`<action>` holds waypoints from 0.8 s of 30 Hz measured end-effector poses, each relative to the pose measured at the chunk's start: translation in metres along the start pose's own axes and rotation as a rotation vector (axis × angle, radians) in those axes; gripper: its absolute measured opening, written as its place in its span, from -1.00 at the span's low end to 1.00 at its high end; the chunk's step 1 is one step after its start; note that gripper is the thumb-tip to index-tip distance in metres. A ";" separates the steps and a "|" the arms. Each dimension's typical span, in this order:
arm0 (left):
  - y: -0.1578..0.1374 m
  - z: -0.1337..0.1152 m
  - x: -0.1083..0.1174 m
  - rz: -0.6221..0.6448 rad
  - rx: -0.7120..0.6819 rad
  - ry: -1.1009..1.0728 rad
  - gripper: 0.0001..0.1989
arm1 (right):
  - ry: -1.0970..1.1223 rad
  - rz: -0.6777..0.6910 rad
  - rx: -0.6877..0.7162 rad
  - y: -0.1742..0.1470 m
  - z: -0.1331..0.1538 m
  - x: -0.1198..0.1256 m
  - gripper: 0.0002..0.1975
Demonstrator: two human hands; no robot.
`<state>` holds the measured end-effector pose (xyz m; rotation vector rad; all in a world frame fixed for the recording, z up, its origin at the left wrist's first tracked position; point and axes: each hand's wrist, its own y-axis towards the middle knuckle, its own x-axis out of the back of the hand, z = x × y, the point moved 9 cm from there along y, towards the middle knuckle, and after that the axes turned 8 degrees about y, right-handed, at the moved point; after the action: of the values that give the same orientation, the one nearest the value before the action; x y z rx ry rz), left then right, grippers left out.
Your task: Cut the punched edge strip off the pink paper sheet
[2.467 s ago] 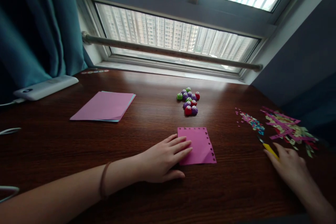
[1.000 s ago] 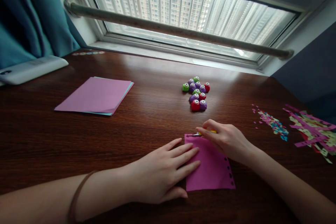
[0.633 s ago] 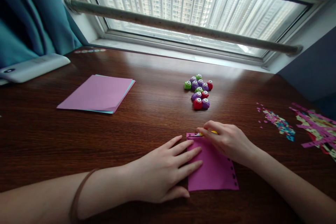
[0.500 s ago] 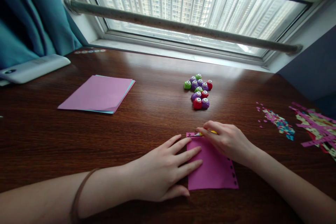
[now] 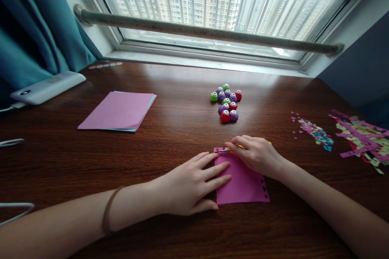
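Two hands on one pink sheet [image 5: 243, 182]. Right hand [image 5: 258, 156] fingers pinched shut on a thin yellow-handled tool [image 5: 226, 149], metal tip poking left past the fingertips, resting at the sheet's far left corner. Can't tell blade or point. Tool axis runs roughly left-right along the sheet's far edge, handle end showing yellow behind the knuckles.

Left hand [image 5: 191, 184] flat, fingers slightly apart, pressing the sheet's left margin; holds nothing. Fingertips lie just near-side of the tool tip, close but apart.

Sheet lies flat on the desk [image 5: 182, 137], near centre, punched holes along its right edge. Far edge is directly under the right hand, so right hand is the nearer one to that edge; rest of the sheet extends toward the person.

Further out: cluster of small punches [image 5: 226, 103] beyond the sheet, paper stack [image 5: 118, 111] far left, confetti [image 5: 314, 131] and cut strips [image 5: 361, 141] right, white device [image 5: 47, 88] by the curtain [image 5: 33, 28].
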<state>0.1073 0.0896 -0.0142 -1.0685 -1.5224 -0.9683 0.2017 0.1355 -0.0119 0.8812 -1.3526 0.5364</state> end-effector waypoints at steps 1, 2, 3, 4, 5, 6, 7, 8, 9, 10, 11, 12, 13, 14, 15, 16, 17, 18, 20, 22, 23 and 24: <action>0.000 -0.001 0.000 0.003 -0.001 0.001 -0.45 | -0.012 -0.006 0.005 0.000 0.000 0.000 -0.77; 0.000 -0.001 0.001 0.002 0.000 0.002 -0.45 | -0.024 -0.013 0.011 -0.001 0.001 0.001 -0.77; 0.000 -0.001 0.001 -0.001 0.002 0.006 -0.46 | -0.032 -0.022 0.018 -0.001 0.001 0.001 -0.77; 0.000 -0.002 0.002 -0.006 0.004 0.010 -0.45 | -0.037 -0.033 0.026 -0.001 0.002 0.002 -0.77; 0.000 -0.002 0.002 -0.009 0.005 0.014 -0.45 | -0.039 -0.042 0.035 -0.001 0.003 0.002 -0.77; 0.000 -0.002 0.002 -0.013 0.005 0.018 -0.45 | -0.039 -0.051 0.042 -0.001 0.003 0.003 -0.77; 0.000 -0.002 0.002 -0.013 0.004 0.022 -0.45 | -0.041 -0.058 0.045 -0.002 0.004 0.003 -0.77; 0.000 -0.003 0.001 -0.011 0.004 0.026 -0.45 | -0.043 -0.061 0.045 -0.002 0.004 0.004 -0.77; 0.000 -0.003 0.000 -0.004 0.005 0.031 -0.44 | -0.047 -0.061 0.045 -0.002 0.004 0.004 -0.77; 0.000 -0.003 -0.001 0.005 0.007 0.038 -0.44 | -0.053 -0.058 0.043 -0.002 0.003 0.003 -0.77; 0.000 -0.003 -0.003 0.018 0.010 0.046 -0.44 | -0.059 -0.054 0.042 -0.002 0.003 0.003 -0.77; 0.000 -0.003 -0.004 0.030 0.012 0.053 -0.44 | -0.065 -0.050 0.041 -0.003 0.002 0.003 -0.77; 0.000 -0.003 -0.005 0.041 0.015 0.059 -0.44 | -0.069 -0.044 0.041 -0.003 0.002 0.003 -0.76; 0.000 -0.003 -0.006 0.049 0.017 0.064 -0.44 | -0.072 -0.040 0.039 -0.004 0.001 0.002 -0.76; 0.000 -0.003 -0.007 0.055 0.017 0.066 -0.44 | -0.074 -0.035 0.037 -0.005 0.000 0.002 -0.76; 0.000 -0.003 -0.007 0.058 0.015 0.069 -0.44 | -0.074 -0.031 0.034 -0.006 -0.001 0.002 -0.75; 0.000 -0.003 -0.007 0.060 0.013 0.072 -0.44 | -0.074 -0.029 0.033 -0.007 -0.002 0.002 -0.75; 0.000 -0.003 -0.007 0.060 0.010 0.075 -0.43 | -0.073 -0.026 0.034 -0.008 -0.003 0.003 -0.75; 0.001 -0.004 -0.007 0.063 0.006 0.082 -0.43 | -0.073 -0.024 0.043 -0.010 -0.003 0.003 -0.74; 0.001 -0.004 -0.007 0.065 0.005 0.089 -0.43 | -0.069 -0.022 0.049 -0.013 -0.004 0.003 -0.74; 0.001 -0.004 -0.007 0.068 0.004 0.092 -0.43 | -0.065 -0.024 0.047 -0.014 -0.004 0.004 -0.74; 0.001 -0.004 -0.008 0.069 0.002 0.094 -0.43 | -0.059 -0.027 0.043 -0.015 -0.006 0.004 -0.74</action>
<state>0.1105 0.0849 -0.0208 -1.0527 -1.4006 -0.9553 0.2177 0.1306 -0.0114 0.9559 -1.3845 0.5240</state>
